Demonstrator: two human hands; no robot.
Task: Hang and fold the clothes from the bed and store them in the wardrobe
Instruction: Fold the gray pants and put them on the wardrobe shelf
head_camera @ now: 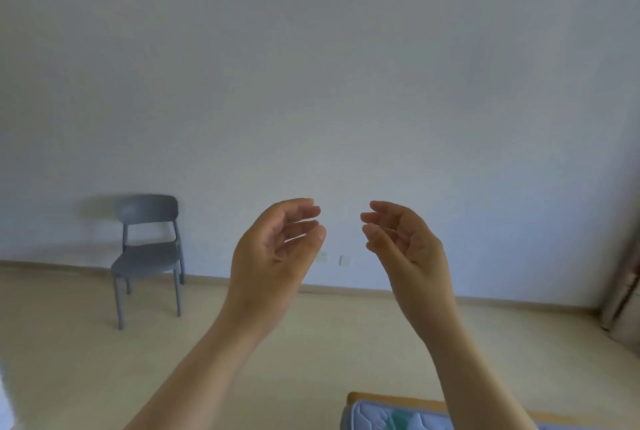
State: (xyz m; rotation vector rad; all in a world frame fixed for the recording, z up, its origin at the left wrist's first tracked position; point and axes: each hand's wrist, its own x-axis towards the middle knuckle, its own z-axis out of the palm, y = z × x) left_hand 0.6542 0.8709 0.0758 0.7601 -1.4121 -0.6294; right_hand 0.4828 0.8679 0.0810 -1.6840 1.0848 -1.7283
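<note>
Nearest us, at the bottom edge, a corner of the bed [388, 399] shows its wooden frame and blue quilted mattress [372, 415]. On the mattress is a teal patch [403, 420] we cannot identify. Above it we raise our left hand [273, 256] and right hand [405, 249], apart, palms facing, fingers loosely curled, holding nothing. Farther off, a grey chair [149, 249] stands on the floor [69, 343] against the wall [311, 83].

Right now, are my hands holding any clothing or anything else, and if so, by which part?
Nothing is held. The left hand and right hand are both raised with fingers loosely curled, empty and apart from each other.
</note>
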